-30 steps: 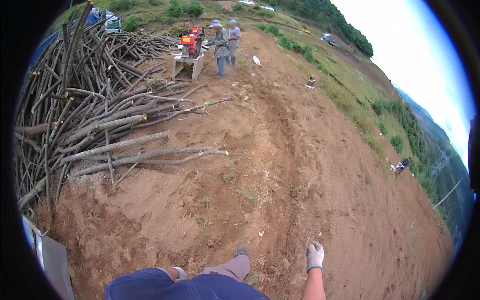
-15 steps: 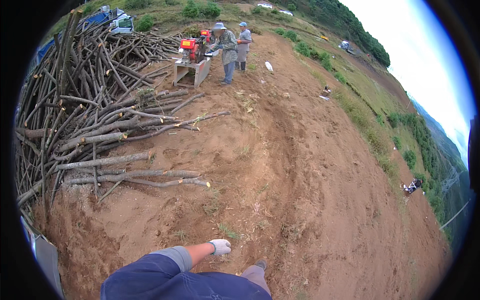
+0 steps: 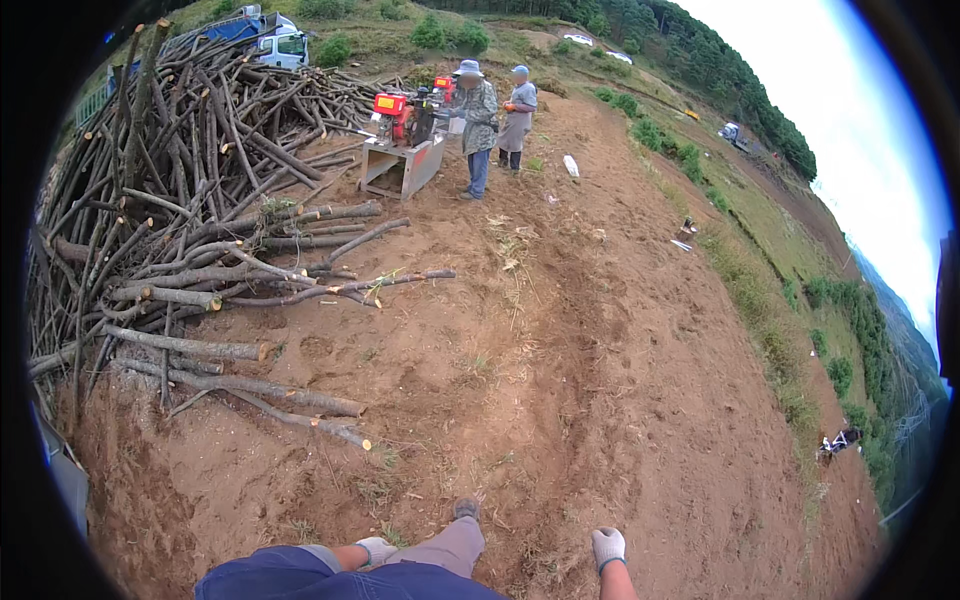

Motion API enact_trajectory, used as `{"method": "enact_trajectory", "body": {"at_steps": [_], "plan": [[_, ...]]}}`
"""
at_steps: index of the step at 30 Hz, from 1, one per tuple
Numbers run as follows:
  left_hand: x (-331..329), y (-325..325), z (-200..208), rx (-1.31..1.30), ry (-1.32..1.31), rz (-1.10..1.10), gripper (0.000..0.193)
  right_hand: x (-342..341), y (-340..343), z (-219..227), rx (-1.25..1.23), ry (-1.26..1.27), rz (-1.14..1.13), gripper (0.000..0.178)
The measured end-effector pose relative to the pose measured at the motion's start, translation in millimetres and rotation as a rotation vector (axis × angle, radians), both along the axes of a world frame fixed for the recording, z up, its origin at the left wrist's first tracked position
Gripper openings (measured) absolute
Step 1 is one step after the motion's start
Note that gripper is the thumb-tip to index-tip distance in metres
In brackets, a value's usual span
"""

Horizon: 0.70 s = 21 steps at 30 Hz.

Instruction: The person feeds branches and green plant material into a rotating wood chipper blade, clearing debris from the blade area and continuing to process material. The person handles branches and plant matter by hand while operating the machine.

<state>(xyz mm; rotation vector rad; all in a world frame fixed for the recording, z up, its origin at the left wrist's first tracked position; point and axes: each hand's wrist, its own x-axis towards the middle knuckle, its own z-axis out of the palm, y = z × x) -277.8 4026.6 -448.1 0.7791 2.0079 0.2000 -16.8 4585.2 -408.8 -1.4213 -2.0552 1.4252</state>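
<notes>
Right hand (image 3: pixel 607 547) reappeared — branch pile (image 3: pixel 200 200) left.

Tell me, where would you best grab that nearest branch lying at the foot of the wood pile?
Probably near its cut right end, coming from the open dirt side: the nearest branch lies flat, that end pokes free, while its left end runs under the pile.

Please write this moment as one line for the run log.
left hand: gloved, empty, by thigh | right hand: gloved, empty | ground: bare dirt | left: branch pile | far: two people at red machine
</notes>
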Motion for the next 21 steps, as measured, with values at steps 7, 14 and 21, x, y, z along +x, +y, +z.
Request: {"method": "enact_trajectory", "body": {"at_steps": [7, 14, 21], "plan": [[-146, 96, -102, -0.264, -0.158, -0.069, 0.055, -242, 31, 20, -0.337, 0.137, 0.152, 0.034], [-359, 346, 34, -0.172, -0.117, 0.206, 0.039, -220, 111, -22, -0.467, -0.611, 0.326, 0.038], [-518, 528, 58, 0.115, -0.072, 0.440, 0.035, -259, 212, -122, -0.677, -0.596, -0.102, 0.026]]}}
